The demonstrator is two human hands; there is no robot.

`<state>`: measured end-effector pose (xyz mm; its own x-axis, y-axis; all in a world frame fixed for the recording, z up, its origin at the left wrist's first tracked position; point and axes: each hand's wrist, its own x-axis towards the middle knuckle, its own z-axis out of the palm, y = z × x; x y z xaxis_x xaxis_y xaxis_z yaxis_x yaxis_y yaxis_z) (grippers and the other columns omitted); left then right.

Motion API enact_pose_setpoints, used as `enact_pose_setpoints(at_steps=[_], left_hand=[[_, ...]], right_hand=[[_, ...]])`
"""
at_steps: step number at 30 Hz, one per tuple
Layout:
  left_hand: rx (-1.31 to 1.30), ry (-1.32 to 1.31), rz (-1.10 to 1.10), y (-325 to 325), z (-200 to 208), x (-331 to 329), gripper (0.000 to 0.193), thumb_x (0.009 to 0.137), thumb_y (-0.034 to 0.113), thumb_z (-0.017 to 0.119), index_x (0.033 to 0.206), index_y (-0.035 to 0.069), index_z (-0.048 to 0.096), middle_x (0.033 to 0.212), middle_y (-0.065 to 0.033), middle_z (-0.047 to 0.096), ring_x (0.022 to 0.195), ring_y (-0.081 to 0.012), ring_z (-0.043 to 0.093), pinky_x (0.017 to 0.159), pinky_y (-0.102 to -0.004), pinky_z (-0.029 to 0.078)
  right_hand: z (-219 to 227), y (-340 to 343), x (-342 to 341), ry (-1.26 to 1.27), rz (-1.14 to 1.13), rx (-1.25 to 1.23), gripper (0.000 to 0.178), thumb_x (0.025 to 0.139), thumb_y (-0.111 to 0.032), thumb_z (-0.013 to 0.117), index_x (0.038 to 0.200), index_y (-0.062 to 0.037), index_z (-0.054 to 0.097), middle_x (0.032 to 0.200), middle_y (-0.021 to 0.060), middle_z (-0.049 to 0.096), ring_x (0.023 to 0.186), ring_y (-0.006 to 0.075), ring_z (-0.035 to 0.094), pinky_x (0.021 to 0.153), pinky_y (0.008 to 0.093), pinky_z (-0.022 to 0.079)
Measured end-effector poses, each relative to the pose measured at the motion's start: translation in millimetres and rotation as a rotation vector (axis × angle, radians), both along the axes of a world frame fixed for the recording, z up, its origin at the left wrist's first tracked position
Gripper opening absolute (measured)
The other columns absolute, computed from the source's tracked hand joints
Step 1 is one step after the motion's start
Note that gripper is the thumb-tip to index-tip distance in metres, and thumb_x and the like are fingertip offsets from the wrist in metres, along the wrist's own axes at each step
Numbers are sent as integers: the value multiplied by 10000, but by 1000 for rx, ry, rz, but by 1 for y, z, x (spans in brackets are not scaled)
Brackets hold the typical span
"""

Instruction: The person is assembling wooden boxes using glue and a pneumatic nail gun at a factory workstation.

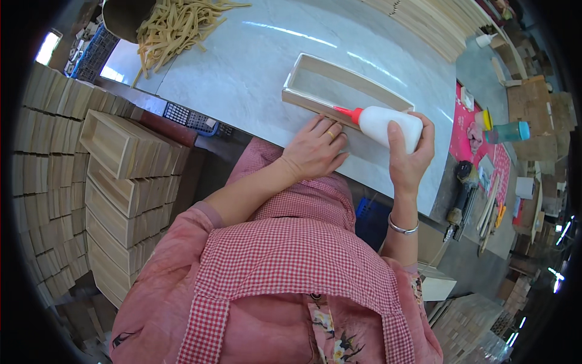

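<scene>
Grey table [242,79] beneath grip. Your right hand [407,153] clasps white bottle [385,123], red nozzle [347,113] left of grip at wooden frame [303,101]. Your left hand [315,147] lies beside frame; cannot tell whether gripping. Squeeze evenly; hold nozzle steady.

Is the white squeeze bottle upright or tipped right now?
Tipped: the right hand holds the white bottle sideways, its red nozzle pointing left at the near side of the wooden frame.
</scene>
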<state>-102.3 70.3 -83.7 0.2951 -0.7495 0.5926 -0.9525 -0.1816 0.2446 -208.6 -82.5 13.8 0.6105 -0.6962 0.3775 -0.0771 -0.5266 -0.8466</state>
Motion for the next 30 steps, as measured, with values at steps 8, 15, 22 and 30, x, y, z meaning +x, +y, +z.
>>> enact_pose_setpoints(at_steps=[8, 15, 22, 30], left_hand=[[9, -2, -13, -1, -2, 0, 292, 890, 307, 663, 1023, 49, 632, 1139, -137, 598, 1060, -300, 561, 1111, -445, 395], [21, 13, 3, -1, -1, -1, 308, 894, 303, 665, 1063, 47, 649, 1192, -143, 582, 1073, -305, 560, 1102, -432, 404], [7, 10, 15, -1, 3, -3, 330, 888, 294, 672, 1099, 41, 654, 1220, -147, 572, 1072, -303, 560, 1092, -424, 411], [49, 3, 22, -5, 7, -3, 339, 880, 279, 678, 1113, 34, 658, 1230, -153, 573, 1069, -310, 555, 1064, -425, 423]], right_hand=[[8, -26, -46, 81, -125, -42, 374, 889, -179, 733, 1205, -48, 582, 1069, 116, 638, 909, 210, 593, 797, 317, 508], [13, -47, -84, 123, -260, -54, 374, 886, -182, 742, 1194, -33, 590, 1067, 121, 639, 910, 214, 588, 823, 333, 504], [13, -62, -108, 109, -339, -26, 368, 892, -183, 737, 1196, -34, 590, 1063, 120, 642, 915, 214, 590, 826, 333, 506], [10, -77, -107, 94, -361, -41, 361, 906, -177, 725, 1208, -46, 580, 1092, 126, 633, 902, 208, 583, 818, 335, 507]])
